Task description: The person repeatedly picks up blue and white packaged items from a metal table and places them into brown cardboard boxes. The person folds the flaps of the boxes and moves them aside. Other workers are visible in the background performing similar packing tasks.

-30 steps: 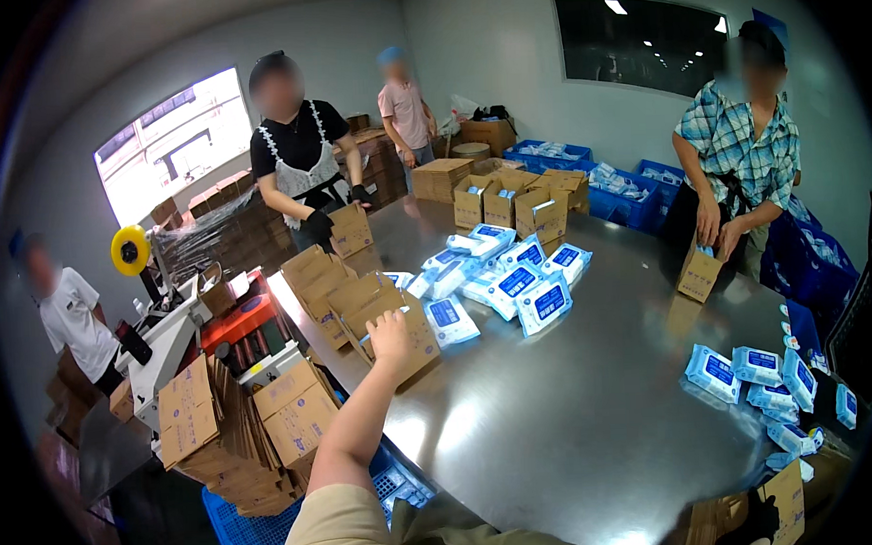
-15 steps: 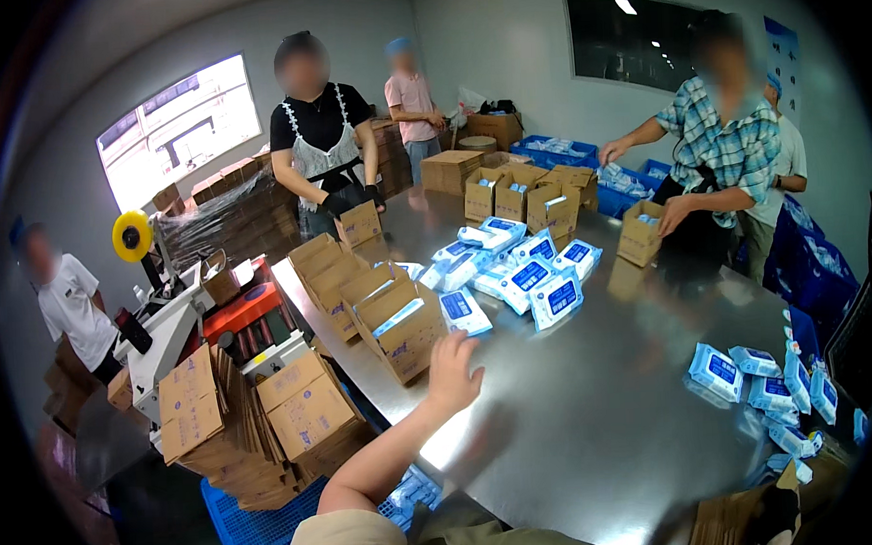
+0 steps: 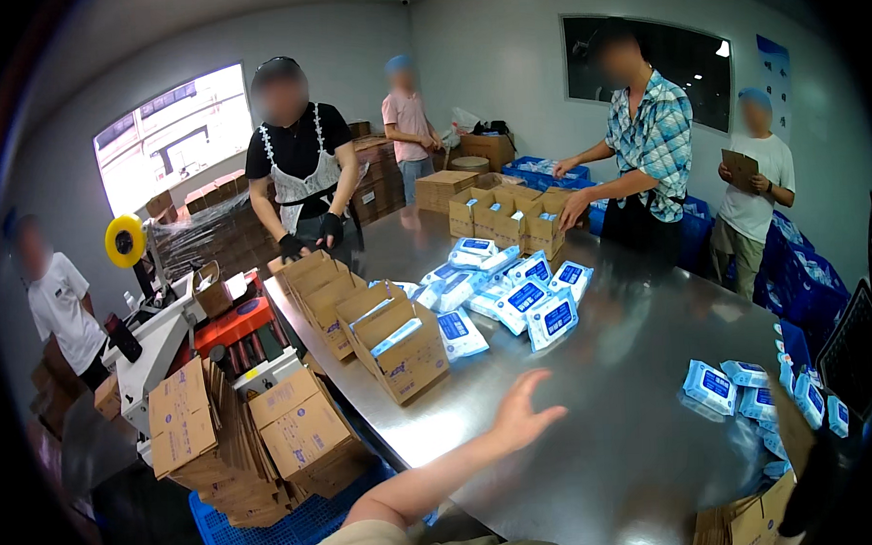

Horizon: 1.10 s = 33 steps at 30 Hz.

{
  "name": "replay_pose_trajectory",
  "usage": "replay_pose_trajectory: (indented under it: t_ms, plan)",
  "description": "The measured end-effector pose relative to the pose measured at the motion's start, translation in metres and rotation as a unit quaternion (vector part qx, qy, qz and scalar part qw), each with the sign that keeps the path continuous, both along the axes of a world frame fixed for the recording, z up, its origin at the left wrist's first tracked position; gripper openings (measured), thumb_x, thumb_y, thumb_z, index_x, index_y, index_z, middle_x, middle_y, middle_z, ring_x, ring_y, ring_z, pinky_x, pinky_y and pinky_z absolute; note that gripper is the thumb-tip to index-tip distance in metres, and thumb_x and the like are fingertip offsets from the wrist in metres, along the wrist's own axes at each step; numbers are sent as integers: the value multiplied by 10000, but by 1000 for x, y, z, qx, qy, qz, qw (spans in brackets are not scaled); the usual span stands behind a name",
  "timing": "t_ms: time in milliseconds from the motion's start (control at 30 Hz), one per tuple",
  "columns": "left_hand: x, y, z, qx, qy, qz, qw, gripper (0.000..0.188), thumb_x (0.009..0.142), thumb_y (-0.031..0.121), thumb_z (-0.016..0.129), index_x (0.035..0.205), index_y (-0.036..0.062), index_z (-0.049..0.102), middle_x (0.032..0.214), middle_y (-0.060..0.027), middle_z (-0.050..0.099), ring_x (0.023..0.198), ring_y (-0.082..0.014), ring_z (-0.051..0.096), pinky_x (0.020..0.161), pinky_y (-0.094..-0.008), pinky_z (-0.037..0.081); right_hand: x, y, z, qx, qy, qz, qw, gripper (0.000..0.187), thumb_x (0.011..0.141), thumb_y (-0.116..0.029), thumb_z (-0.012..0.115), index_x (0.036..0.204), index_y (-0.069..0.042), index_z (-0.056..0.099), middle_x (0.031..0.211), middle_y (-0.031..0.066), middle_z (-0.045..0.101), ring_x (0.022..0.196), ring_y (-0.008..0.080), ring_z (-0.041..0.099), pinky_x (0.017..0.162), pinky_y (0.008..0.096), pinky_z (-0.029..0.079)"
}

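Observation:
My left hand (image 3: 526,415) reaches out over the steel table (image 3: 594,401), bare and open, with fingers and thumb apart and nothing held. Just beyond it lies a heap of blue-and-white soft wipes packs (image 3: 526,303); the nearest pack (image 3: 553,319) is apart from my fingers. Left of the hand stands an open cardboard box (image 3: 403,355) with packs inside, in a row with other open boxes (image 3: 320,301). My right hand is out of sight.
Flattened cartons (image 3: 302,426) are stacked at left beside an orange-and-white taping machine (image 3: 236,327). More wipes packs (image 3: 711,388) lie at right, above cardboard (image 3: 763,516) and a dark shape I cannot make out. Co-workers stand around; one touches filled boxes (image 3: 501,220) at the far side.
My left hand has moved right and nearer, away from the packs. The checked-shirt co-worker's box now stands beside the others. At lower right, a brown cardboard piece and dark shape have risen.

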State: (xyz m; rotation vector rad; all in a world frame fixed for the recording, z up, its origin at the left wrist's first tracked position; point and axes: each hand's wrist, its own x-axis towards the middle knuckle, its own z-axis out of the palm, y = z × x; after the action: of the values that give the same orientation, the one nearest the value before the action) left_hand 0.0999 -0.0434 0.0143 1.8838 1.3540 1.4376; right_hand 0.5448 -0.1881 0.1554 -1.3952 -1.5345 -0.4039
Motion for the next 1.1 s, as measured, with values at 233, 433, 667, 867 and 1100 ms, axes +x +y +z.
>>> replay_pose_trajectory:
  t_ms: [233,433,667,867,1100]
  plan:
    - [52,15,0,-198,-408,-13,891,348,765,203,729,1012,60,530,1014,-87,584,947,-153,558,794,-296,446,-153,96,-81,-117,272,260,919,135,762,-140,627,810,-15,612,815,75,605,777,177,564,723,302,440]
    - [18,-10,15,-131,-315,68,938,367,736,102,723,1053,59,542,925,-42,615,852,-115,574,750,-274,448,-189,139,-114,-165,386,288,861,113,752,-103,585,763,9,603,793,77,590,765,175,558,712,307,440]
    - [33,-14,-37,-178,-234,-119,948,1179,648,180,809,1459,124,-45,1457,-254,193,1342,-355,248,1077,-409,261,-200,137,-120,-192,182,322,909,193,763,-118,637,932,-28,667,978,127,656,953,253,606,842,327,463]
    - [46,-5,-10,-264,-134,-53,954,1135,665,122,791,1460,127,-19,1423,-293,234,1300,-360,328,1041,-424,317,-191,146,-103,-295,-191,316,881,203,683,-287,697,739,-97,654,740,95,602,783,307,552,701,405,427]
    - [79,-56,9,-12,374,-75,924,708,690,331,734,1221,-46,456,1173,-232,517,1119,-361,495,958,-440,391,-192,161,-133,-250,-114,260,925,340,672,-300,729,905,-67,647,892,121,614,829,325,518,736,423,418]
